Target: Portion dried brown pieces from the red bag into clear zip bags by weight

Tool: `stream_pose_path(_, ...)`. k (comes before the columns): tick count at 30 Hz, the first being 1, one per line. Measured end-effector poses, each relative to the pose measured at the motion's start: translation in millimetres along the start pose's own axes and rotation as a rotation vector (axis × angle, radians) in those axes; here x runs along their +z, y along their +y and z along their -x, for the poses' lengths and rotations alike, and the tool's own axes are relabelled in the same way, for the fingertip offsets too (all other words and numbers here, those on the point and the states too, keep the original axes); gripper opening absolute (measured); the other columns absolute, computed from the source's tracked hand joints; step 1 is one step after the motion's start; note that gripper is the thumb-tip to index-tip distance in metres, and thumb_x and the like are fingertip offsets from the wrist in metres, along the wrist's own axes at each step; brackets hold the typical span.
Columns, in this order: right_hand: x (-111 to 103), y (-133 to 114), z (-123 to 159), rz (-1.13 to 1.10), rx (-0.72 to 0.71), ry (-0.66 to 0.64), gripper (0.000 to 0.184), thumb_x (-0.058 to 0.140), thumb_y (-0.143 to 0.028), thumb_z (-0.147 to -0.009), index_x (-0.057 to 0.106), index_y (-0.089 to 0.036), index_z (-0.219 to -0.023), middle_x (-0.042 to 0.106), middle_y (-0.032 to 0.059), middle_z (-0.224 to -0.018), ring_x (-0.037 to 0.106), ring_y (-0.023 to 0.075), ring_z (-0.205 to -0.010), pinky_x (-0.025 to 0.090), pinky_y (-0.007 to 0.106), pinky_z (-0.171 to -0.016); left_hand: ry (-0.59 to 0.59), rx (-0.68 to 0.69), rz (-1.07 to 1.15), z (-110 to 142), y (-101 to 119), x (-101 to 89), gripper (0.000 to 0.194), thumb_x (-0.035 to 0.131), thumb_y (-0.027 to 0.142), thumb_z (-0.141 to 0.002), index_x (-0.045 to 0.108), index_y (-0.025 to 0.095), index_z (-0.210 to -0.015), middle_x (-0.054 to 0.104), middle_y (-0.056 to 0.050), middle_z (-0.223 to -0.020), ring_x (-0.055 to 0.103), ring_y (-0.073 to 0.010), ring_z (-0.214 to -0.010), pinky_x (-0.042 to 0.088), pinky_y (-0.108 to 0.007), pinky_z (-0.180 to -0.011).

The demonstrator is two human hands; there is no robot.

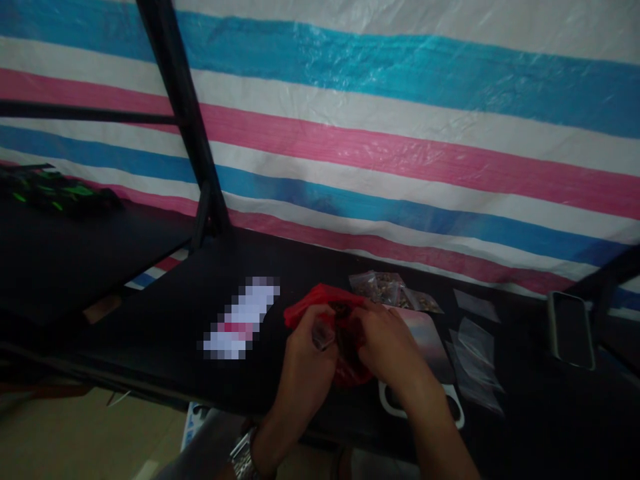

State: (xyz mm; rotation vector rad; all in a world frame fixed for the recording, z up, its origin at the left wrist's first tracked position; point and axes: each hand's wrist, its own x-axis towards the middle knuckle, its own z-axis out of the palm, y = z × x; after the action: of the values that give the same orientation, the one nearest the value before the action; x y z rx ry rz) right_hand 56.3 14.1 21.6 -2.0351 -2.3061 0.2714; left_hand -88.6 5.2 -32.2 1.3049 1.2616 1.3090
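Observation:
A red plastic bag (320, 295) lies open on the black table between my two hands. At its left side, my left hand (307, 350) is closed around a small clear plastic bag (323, 335), held over the red bag's mouth. My right hand (390, 340) comes in from the right with its fingers curled down into the red bag. Its fingertips are hidden among the folds, so what they grip does not show. Dark contents show dimly inside the red bag. Beneath my right forearm is a small scale (427, 337) with a shiny metal plate and white body.
Filled clear zip bags (383, 288) lie behind the scale. Several flat clear bags (477, 353) are to its right, near a phone (573, 330). A blurred-out paper (243, 320) lies left. A black post (183, 100) rises before a striped sheet (400, 133); a black-green object (60, 190) sits far left.

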Motion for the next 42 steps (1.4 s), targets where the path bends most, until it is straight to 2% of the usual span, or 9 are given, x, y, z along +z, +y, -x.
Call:
stream_pose_path(10,2,6,0,-0.101,-0.070,0.035,0.053,0.060,0.004,-0.069,0.080,-0.022,-0.111,0.078,0.0083,-0.122,0.069,0.0272,-0.116,0.045,0.038,-0.100,0.317,0.156,0.069,-22,12,-16.1,0.025,0.069,0.017,-0.066,0.063,0.023,-0.090,0.061,0.005,-0.076,0.057,-0.0136,-0.066,0.047,-0.024,-0.062)
stream_pose_path(14,6,-2,-4,-0.315,-0.111,-0.001,0.056,0.060,0.003,-0.069,0.079,-0.025,-0.114,0.082,0.0037,-0.114,0.073,0.0225,-0.110,0.048,0.030,-0.093,0.323,0.160,0.071,-25,7,-17.9,0.023,0.071,0.018,-0.067,0.062,0.023,-0.088,0.059,0.006,-0.075,0.057,-0.0133,-0.067,0.048,-0.023,-0.064)
stream_pose_path(19,14,-9,-11,-0.534,-0.188,-0.002,0.055,0.057,0.002,-0.071,0.079,-0.025,-0.113,0.083,0.0015,-0.109,0.076,0.0216,-0.104,0.052,0.029,-0.090,0.316,0.159,0.071,-27,6,-16.7,0.022,0.072,0.019,-0.068,0.062,0.023,-0.087,0.059,0.005,-0.075,0.056,-0.0132,-0.065,0.047,-0.024,-0.063)
stream_pose_path(23,20,-1,-17,-0.761,-0.177,-0.027,0.050,0.058,0.004,-0.074,0.076,-0.021,-0.113,0.082,0.0040,-0.114,0.075,0.0195,-0.107,0.053,0.028,-0.094,0.265,0.190,0.048,-29,5,-17.6,0.024,0.075,0.023,-0.073,0.061,0.022,-0.093,0.060,0.004,-0.079,0.059,-0.0148,-0.070,0.050,-0.026,-0.067)
stream_pose_path(26,15,9,-17,-0.917,-0.141,-0.030,0.041,0.060,0.003,-0.079,0.072,-0.018,-0.112,0.081,0.0046,-0.111,0.075,0.0178,-0.104,0.054,0.028,-0.095,0.195,0.217,0.038,-29,1,-20.5,0.038,0.076,0.027,-0.079,0.059,0.023,-0.112,0.061,0.002,-0.088,0.063,-0.0170,-0.077,0.053,-0.030,-0.073)
stream_pose_path(31,-7,11,-8,-1.011,-0.155,0.068,0.039,0.061,0.002,-0.083,0.069,-0.021,-0.114,0.077,0.0031,-0.117,0.071,0.0169,-0.110,0.053,0.030,-0.099,-0.055,0.252,-0.067,-22,-8,-26.2,0.058,0.068,0.018,-0.086,0.045,0.025,-0.139,0.062,-0.002,-0.107,0.065,-0.0195,-0.097,0.053,-0.036,-0.092)
stream_pose_path(35,-14,-3,-2,-0.879,-0.211,0.158,0.040,0.063,-0.002,-0.087,0.071,-0.025,-0.119,0.074,0.0021,-0.117,0.069,0.0188,-0.109,0.052,0.035,-0.101,-0.203,0.271,-0.037,-21,-18,-25.4,0.056,0.061,0.020,-0.096,0.037,0.027,-0.145,0.062,-0.002,-0.109,0.066,-0.0191,-0.096,0.054,-0.037,-0.091)
stream_pose_path(39,-10,-17,0,-0.646,-0.266,0.245,0.047,0.058,0.003,-0.087,0.076,-0.027,-0.118,0.069,0.0039,-0.121,0.065,0.0216,-0.114,0.048,0.041,-0.107,-0.221,0.288,-0.012,-26,-33,-24.1,0.059,0.060,0.021,-0.099,0.032,0.029,-0.150,0.063,-0.008,-0.124,0.067,-0.0238,-0.114,0.052,-0.045,-0.103)
stream_pose_path(42,-9,-26,-1,-0.587,-0.359,0.251,0.056,0.049,0.008,-0.087,0.077,-0.028,-0.119,0.067,0.0045,-0.123,0.065,0.0204,-0.115,0.049,0.040,-0.106,-0.210,0.250,-0.025,-29,-41,-24.7,0.066,0.063,0.021,-0.097,0.031,0.030,-0.154,0.059,-0.014,-0.144,0.063,-0.0289,-0.131,0.047,-0.052,-0.113)
